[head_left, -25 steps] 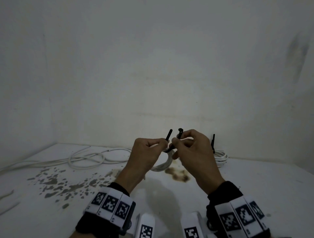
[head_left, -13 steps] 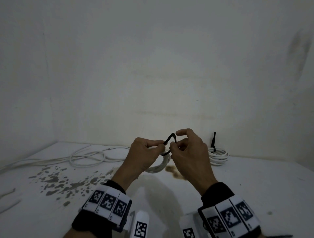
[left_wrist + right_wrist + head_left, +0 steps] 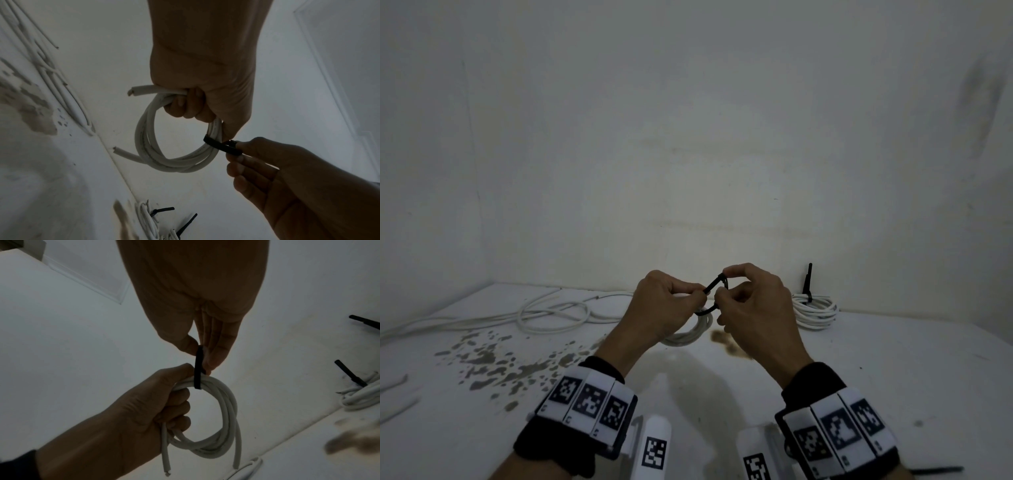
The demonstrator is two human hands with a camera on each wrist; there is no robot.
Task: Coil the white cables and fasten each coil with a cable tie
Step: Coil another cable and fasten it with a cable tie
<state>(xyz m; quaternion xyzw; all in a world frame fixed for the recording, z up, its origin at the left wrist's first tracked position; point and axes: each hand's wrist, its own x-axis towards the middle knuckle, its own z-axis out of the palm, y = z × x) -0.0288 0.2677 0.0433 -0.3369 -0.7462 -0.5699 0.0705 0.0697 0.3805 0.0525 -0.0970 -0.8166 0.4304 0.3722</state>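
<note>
coil: a small white cable coil (image 3: 176, 155) is held up in the air above the table (image 3: 893, 377), a few loops with both cut ends sticking out loose
tie: the black cable tie (image 3: 714, 294) is wrapped round the loops at the top and bent into an open ring; whether the tail is already in the head can't really be made out
left hand: the left hand (image 3: 664, 308) is curled round the bundle, and the tie's strap is pinched near the thumb too
right hand: the right hand (image 3: 751, 301) has thumb and forefinger pinched on the tie's head end, other fingers loosely curled, nothing else held
doing it well: the loops should probably be kept squeezed together while the tail is fed and pulled, otherwise a strand could get left outside the ring; best cinched right beside the left grip
loose ends: the two cut ends could spring out, so the tie is likely better kept close to them
room: open tabletop below and in front, wall (image 3: 688, 137) close behind
neighbours: a finished coil (image 3: 815, 310) with its tie sticking up sits to the right by the wall, uncoiled cables (image 3: 551, 315) to the left, both well apart from the hands
</note>
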